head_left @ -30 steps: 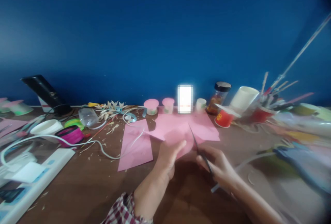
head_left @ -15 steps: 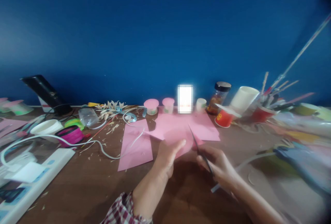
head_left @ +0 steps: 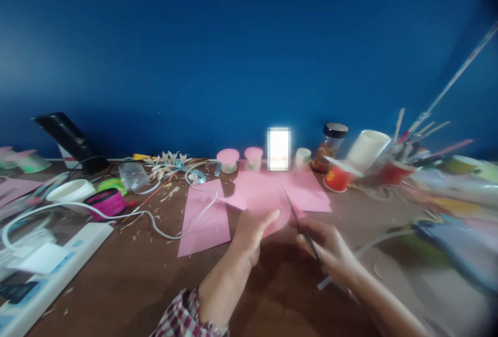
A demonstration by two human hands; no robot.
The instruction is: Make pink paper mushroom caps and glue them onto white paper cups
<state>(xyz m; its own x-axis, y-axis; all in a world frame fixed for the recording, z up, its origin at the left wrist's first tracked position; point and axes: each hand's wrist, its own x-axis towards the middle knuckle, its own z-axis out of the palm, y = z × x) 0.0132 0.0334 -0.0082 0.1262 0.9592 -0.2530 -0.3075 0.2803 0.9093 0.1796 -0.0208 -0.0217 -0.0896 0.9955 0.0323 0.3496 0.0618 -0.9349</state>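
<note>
My left hand grips a piece of pink paper with a rounded edge, its thumb lying on top and the other fingers hidden below. In my right hand is a dark-handled pair of scissors; the blades point up and away, at the right edge of the held paper. How far the blades are apart I cannot make out. Behind the hands more pink paper lies flat on the brown table. Another pink sheet rests to the left, with a white cable across it.
Small cups with pink tops stand near the blue wall. A dark-lidded jar and a red cup are at the back right. On the left lie a white power strip, a magenta tape roll and wood shavings.
The scissors have shifted very slightly at the edge of the held paper. Both hands and everything else stay almost where they were.
</note>
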